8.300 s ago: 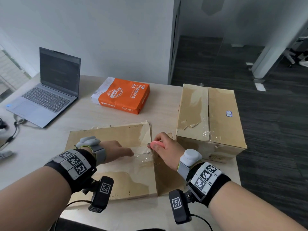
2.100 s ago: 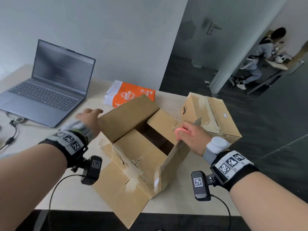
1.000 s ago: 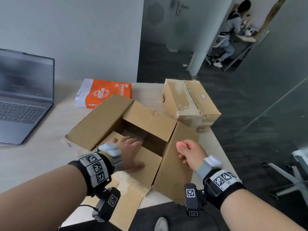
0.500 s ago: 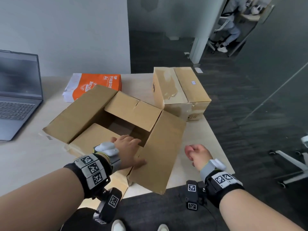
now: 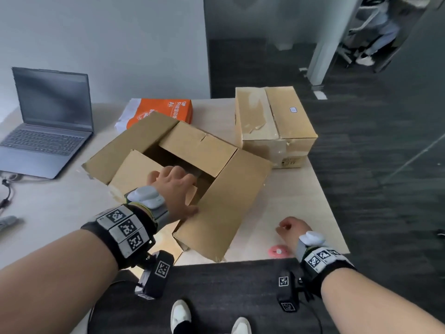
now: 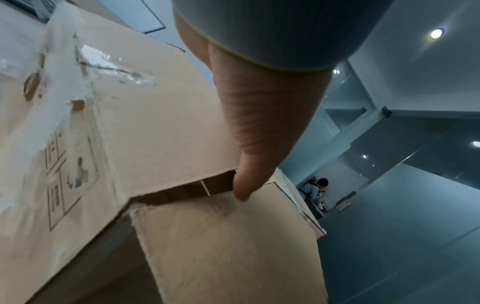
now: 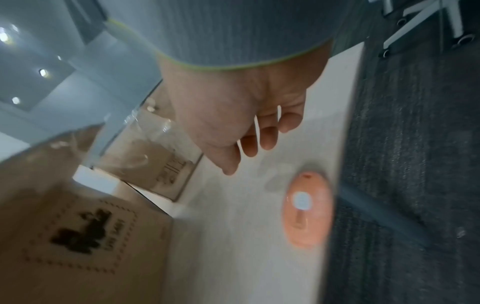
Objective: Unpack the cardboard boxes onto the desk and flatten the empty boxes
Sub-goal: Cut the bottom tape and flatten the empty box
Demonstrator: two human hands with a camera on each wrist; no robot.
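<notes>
An open cardboard box (image 5: 231, 194) stands mid-desk with its flaps spread. My left hand (image 5: 173, 186) lies over the near flap. Its fingers dip into the opening, where their tips are hidden, and the thumb (image 6: 259, 133) rests at the slit between two flaps (image 6: 142, 123). My right hand (image 5: 290, 227) hovers over the desk (image 5: 301, 201) to the box's right, fingers (image 7: 265, 135) loosely curled and holding nothing. A pink cutter (image 5: 278, 251) lies on the desk just below it by the front edge, also seen in the right wrist view (image 7: 306, 209). A second, taped box (image 5: 272, 121) stands behind, closed.
An orange pack of A4 paper (image 5: 166, 110) lies behind the open box. An open laptop (image 5: 48, 124) sits at the far left, with cables (image 5: 6, 189) in front of it. The desk's right and front edges drop to dark carpet. A person (image 5: 375, 32) sits far back.
My right hand has put the pink cutter down on the desk and let go of it. My left hand has slid forward from the near flap into the box's opening.
</notes>
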